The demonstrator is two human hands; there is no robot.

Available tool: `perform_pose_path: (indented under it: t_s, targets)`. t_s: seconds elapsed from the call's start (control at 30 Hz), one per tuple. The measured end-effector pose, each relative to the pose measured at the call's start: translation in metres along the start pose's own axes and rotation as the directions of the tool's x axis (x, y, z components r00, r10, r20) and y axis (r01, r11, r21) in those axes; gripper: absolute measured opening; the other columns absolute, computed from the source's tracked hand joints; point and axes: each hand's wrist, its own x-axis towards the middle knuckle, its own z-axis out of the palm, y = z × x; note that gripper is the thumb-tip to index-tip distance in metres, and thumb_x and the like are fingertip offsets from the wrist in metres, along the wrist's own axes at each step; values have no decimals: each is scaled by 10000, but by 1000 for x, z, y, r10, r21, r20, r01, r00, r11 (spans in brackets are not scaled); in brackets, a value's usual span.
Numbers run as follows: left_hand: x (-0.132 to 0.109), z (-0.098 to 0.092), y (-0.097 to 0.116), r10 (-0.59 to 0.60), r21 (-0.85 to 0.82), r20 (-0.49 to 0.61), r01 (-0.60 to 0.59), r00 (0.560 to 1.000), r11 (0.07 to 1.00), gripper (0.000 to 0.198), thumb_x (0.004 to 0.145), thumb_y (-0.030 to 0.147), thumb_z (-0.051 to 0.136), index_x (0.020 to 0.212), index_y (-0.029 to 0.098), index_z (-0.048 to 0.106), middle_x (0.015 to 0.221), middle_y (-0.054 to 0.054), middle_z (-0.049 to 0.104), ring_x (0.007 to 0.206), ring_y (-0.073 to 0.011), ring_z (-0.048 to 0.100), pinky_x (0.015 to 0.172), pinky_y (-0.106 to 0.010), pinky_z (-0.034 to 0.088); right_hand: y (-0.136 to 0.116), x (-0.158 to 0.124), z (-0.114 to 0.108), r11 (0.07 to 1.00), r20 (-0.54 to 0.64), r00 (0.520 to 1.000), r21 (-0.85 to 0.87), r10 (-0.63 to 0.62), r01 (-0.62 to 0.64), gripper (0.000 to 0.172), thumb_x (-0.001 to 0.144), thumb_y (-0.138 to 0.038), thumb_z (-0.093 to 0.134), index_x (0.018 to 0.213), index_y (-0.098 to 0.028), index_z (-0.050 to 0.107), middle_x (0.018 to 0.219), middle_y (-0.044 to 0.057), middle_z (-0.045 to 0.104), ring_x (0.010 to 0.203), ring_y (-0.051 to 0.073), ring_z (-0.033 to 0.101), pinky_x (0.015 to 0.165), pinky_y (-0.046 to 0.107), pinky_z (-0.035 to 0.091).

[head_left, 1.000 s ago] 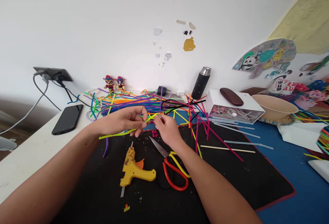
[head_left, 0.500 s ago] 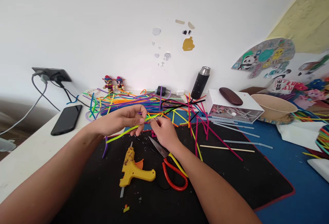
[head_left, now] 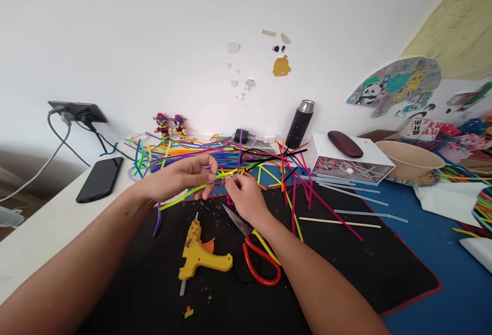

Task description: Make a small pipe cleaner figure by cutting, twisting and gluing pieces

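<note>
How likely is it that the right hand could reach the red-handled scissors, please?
Probably yes: the scissors lie uncovered just beside the right hand, though it is pinching a yellow-green pipe cleaner and would need to release that.

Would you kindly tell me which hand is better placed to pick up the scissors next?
Probably the right. The right hand is directly beside the scissors, while the left hand is farther off, nearer the glue gun; both pinch the yellow-green pipe cleaner.
</note>
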Motion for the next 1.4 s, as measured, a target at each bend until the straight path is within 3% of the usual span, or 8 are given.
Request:
perform_pose_path:
  t_s: [0.53,0.87,1.03,1.4]
  targets:
    - [1,-2,-4,-31,75,-25,33,999,997,339,955,443,758,1032,210,524,686,17,695,607,-129,638,534,-207,439,1,1,0,999,13,999,14,39,-39,421,951,-486,510,630,-241,390,556,-66,391,568,135,372,575,301,238]
    - [0,-2,-1,-26,57,-29,28,999,998,360,944,454,775,1027,215,519,683,37,687,612,-111,630,539,-190,445,-4,-5,-1,978,237,970,209,-43,-8,502,951,-644,572,695,-235,436,625,-65,395,589,123,347,577,286,273]
    - [-2,-2,0,-24,64,-49,27,999,998,366,940,456,778,1034,220,515,686,38,698,609,-113,635,540,-192,450,-2,-4,-1,970,180,984,239,-10,-34,548,960,-685,543,667,-243,402,596,-62,375,566,125,357,572,293,267]
    - [1,-1,-1,-35,63,-28,37,999,997,350,946,442,773,1020,217,515,679,32,689,598,-116,628,528,-196,428,-2,-3,1,996,74,997,86,27,-33,487,951,-566,507,616,-238,375,585,-62,352,582,123,348,570,303,237]
